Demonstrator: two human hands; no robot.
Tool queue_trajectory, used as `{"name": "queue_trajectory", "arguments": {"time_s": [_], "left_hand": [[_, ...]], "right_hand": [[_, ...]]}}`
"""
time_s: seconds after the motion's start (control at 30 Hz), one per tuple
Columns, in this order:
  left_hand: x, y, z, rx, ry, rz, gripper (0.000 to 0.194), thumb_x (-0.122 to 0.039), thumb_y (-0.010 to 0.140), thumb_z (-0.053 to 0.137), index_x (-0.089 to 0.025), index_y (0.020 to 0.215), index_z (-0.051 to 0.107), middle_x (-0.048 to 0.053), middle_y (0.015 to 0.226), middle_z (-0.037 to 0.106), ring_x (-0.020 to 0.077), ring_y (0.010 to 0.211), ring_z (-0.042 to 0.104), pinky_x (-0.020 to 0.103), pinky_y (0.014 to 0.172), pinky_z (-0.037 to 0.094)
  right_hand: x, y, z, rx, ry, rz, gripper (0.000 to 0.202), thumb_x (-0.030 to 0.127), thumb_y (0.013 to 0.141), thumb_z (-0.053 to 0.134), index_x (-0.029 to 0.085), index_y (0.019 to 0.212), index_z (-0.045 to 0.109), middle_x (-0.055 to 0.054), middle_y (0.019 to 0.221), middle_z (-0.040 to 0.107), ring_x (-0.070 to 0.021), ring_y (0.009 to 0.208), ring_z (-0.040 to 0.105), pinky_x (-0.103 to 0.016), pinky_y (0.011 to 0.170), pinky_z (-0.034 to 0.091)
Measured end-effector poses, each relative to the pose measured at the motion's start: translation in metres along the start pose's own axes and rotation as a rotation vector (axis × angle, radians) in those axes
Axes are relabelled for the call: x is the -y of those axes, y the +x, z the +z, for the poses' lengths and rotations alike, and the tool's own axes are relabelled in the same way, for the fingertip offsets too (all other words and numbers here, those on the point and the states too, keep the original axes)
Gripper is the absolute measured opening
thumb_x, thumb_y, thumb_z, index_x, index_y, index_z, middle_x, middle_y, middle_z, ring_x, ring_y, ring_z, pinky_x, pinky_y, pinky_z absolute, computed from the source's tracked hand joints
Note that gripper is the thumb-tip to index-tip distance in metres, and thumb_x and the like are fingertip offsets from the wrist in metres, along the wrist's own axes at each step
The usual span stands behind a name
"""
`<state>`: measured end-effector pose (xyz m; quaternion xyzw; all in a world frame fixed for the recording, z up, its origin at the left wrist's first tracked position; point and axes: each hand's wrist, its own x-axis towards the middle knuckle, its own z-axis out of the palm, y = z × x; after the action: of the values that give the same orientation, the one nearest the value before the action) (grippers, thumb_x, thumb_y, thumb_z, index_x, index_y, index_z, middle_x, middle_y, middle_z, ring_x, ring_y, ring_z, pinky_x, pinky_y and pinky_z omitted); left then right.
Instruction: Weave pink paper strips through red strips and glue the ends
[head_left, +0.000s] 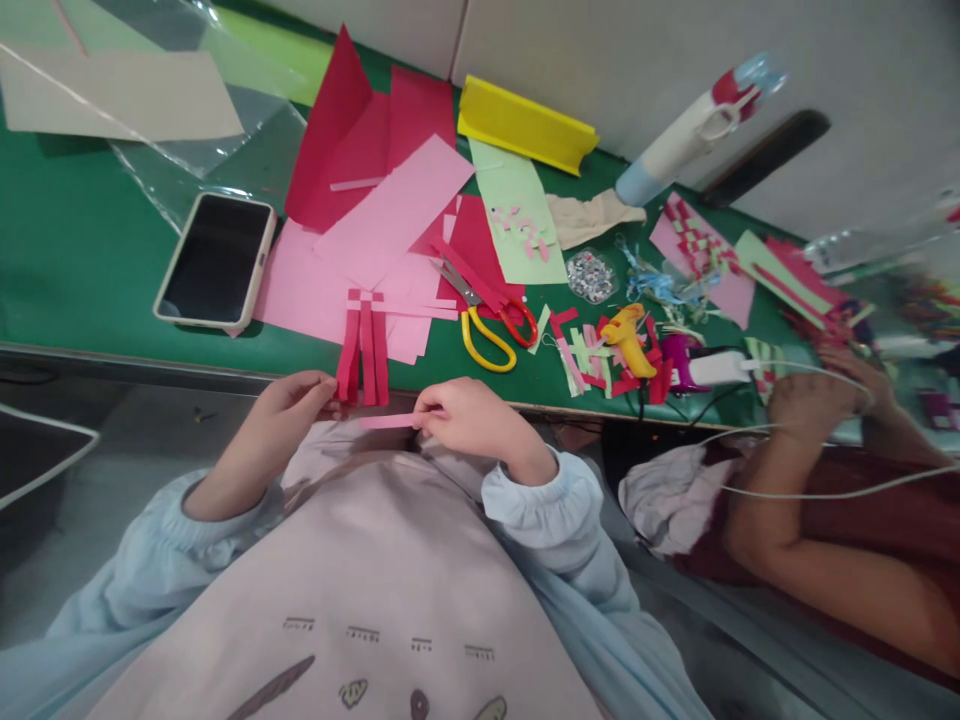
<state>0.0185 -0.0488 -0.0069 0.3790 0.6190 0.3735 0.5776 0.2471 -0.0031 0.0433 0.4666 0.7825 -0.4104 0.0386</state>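
My right hand [465, 418] pinches one end of a narrow pink paper strip [386, 422], which points left toward my other hand. At the table edge, the fingers of my left hand [296, 405] are closed around the lower end of a red paper strip [349, 360]. That strip hangs with other red ones from a small woven piece, where pink strips [420, 308] cross them and run off to the right. Scissors [480, 310] with yellow and red handles lie to the right of the weaving, on red and pink paper.
A phone [216, 260] lies left of the pink sheets [315, 290]. Toward the right are a yellow glue gun [628, 340], paper scraps, a dish of beads [591, 276] and a white bottle [682, 140]. A co-worker's hands [817, 395] work at far right, near a white cable.
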Motion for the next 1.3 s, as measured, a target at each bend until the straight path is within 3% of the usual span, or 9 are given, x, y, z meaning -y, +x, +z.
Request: {"name": "queue_trajectory", "arguments": {"time_s": [0.23, 0.77, 1.03, 1.3], "left_hand": [[0.003, 0.002, -0.005, -0.004, 0.047, -0.019, 0.025, -0.04, 0.088, 0.057, -0.018, 0.076, 0.057, -0.002, 0.069, 0.062, 0.0147, 0.07, 0.064, 0.028, 0.07, 0.055], [0.002, 0.005, -0.006, 0.014, 0.044, -0.012, 0.027, -0.044, 0.085, 0.057, -0.019, 0.076, 0.056, -0.003, 0.069, 0.059, 0.0142, 0.068, 0.063, 0.027, 0.068, 0.055], [-0.005, 0.002, -0.011, -0.109, 0.554, 0.133, 0.028, -0.044, 0.089, 0.044, -0.023, 0.075, 0.054, -0.003, 0.067, 0.06, 0.0154, 0.067, 0.059, 0.025, 0.061, 0.041], [-0.013, 0.002, -0.013, -0.082, 0.738, 0.145, 0.031, -0.046, 0.089, 0.037, -0.024, 0.069, 0.047, -0.003, 0.062, 0.056, 0.0166, 0.06, 0.052, 0.028, 0.058, 0.034]], "right_hand": [[0.0, 0.007, -0.013, 0.012, 0.154, -0.028, 0.018, 0.011, 0.081, 0.055, 0.017, 0.075, 0.071, 0.001, 0.074, 0.074, -0.0087, 0.066, 0.061, -0.021, 0.061, 0.037], [0.002, 0.032, -0.017, 0.09, 0.163, -0.065, 0.017, 0.015, 0.086, 0.059, 0.015, 0.074, 0.071, -0.001, 0.073, 0.072, -0.0091, 0.065, 0.059, -0.022, 0.062, 0.037], [0.002, 0.034, -0.013, 0.084, 0.139, -0.095, 0.016, 0.015, 0.085, 0.058, 0.016, 0.076, 0.07, 0.0, 0.073, 0.07, -0.0091, 0.066, 0.056, -0.023, 0.063, 0.034], [0.001, 0.039, -0.009, 0.043, 0.098, -0.125, 0.014, 0.021, 0.087, 0.058, 0.018, 0.078, 0.069, 0.001, 0.073, 0.066, -0.0092, 0.064, 0.05, -0.024, 0.062, 0.03]]}}
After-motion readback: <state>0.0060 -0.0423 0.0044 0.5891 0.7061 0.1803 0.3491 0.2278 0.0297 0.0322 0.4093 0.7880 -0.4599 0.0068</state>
